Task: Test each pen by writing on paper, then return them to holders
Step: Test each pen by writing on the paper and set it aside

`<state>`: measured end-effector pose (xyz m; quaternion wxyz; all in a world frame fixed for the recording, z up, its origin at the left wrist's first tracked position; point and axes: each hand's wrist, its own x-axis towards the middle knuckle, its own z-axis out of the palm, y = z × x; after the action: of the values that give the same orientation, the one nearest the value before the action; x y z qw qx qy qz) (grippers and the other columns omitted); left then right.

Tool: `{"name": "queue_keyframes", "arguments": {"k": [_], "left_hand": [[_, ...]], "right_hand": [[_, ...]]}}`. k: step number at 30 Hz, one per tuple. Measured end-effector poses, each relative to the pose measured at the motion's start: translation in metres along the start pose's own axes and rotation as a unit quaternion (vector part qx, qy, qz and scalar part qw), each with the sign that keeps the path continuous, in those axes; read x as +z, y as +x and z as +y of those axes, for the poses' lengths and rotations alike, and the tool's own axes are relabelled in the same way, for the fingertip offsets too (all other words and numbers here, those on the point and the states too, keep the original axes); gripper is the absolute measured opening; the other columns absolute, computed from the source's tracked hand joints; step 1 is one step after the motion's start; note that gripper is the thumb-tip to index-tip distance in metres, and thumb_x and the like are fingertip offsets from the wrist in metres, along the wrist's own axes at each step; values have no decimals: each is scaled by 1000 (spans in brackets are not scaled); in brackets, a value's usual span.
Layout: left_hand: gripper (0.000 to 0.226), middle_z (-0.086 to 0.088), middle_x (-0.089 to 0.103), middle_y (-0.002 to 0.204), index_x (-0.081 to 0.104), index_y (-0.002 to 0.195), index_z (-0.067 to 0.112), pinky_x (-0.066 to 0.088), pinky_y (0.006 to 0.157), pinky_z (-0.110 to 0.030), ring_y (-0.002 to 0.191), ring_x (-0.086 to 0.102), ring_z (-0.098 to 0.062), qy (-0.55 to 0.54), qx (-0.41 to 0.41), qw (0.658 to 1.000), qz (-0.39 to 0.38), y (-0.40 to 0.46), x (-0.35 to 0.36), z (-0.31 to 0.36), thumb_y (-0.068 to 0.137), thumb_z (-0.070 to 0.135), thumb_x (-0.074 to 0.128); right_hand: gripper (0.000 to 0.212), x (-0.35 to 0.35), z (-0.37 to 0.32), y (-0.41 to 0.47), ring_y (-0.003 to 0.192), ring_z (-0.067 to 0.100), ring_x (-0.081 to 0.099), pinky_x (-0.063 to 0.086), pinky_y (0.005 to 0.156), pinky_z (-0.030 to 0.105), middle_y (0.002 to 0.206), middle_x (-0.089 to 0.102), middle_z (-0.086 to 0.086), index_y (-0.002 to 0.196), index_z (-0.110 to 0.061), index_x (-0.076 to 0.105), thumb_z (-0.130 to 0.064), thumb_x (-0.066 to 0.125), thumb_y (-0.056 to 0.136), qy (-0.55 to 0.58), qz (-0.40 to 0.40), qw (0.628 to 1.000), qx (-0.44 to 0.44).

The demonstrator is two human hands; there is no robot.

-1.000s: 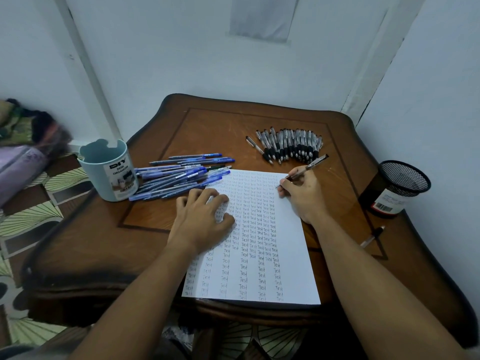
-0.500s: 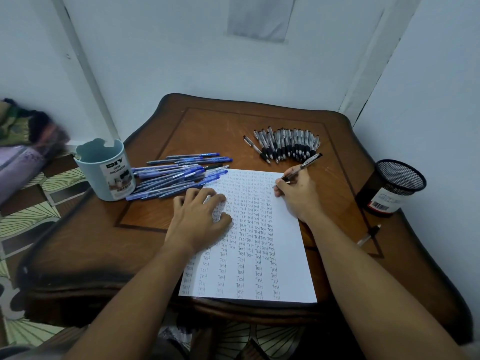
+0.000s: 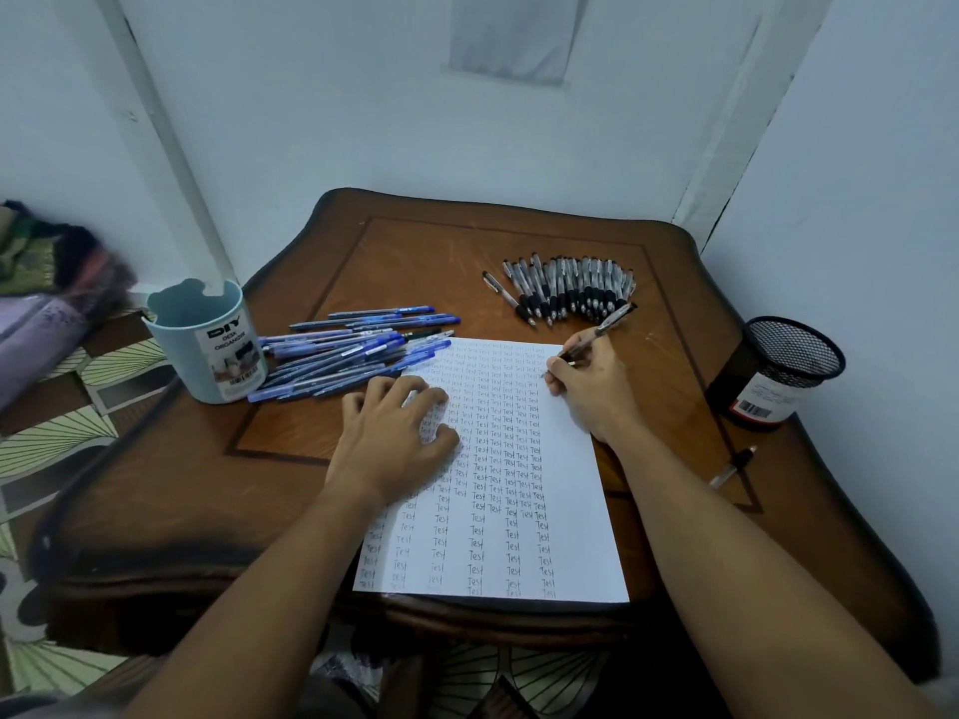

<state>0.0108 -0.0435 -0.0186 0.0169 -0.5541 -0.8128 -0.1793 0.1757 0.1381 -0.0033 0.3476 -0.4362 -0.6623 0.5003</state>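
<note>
Table (image 3: 436,251) nearer; pen (image 3: 597,337) lower.

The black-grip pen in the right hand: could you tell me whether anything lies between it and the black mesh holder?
Nothing visible does. The right hand holds the pen at the paper's right edge; only bare table lies between it and the mesh holder. The stray pen lies nearer the person, off that line.

Wooden table (image 3: 425,251), paper (image 3: 571,511), blue pens (image 3: 358,350), black pens (image 3: 571,290), two holders (image 3: 207,345)

"Test" on paper (image 3: 565,511); "DIY" on holder (image 3: 207,345).
</note>
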Motion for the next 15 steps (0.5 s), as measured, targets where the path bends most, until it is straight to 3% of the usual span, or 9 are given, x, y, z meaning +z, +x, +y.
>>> {"name": "queue_keyframes", "arguments": {"k": [4,8,15], "left_hand": [[56,19,44,128,54,127,37,16,94,-34,121,29,-8,1,-1,1000,-2,0,0,0,83,59,27],[59,20,44,128,54,128,36,15,92,-32,121,28,-8,7,1,1000,0,0,1,0,82,59,25],[54,19,44,127,54,127,36,16,94,-33,120,29,-8,3,0,1000,0,-1,1,0,84,57,29]], "right_hand": [[21,1,-2,0,74,21,65,59,73,38,96,67,21,96,-18,51,-1,63,94,-6,2,1000,-2],[20,0,-2,0,74,18,62,54,63,26,101,65,22,100,-15,50,0,61,95,-5,10,1000,6],[18,1,-2,-1,74,18,64,52,60,22,99,66,19,101,-15,51,-2,63,95,-22,8,1000,5]]}}
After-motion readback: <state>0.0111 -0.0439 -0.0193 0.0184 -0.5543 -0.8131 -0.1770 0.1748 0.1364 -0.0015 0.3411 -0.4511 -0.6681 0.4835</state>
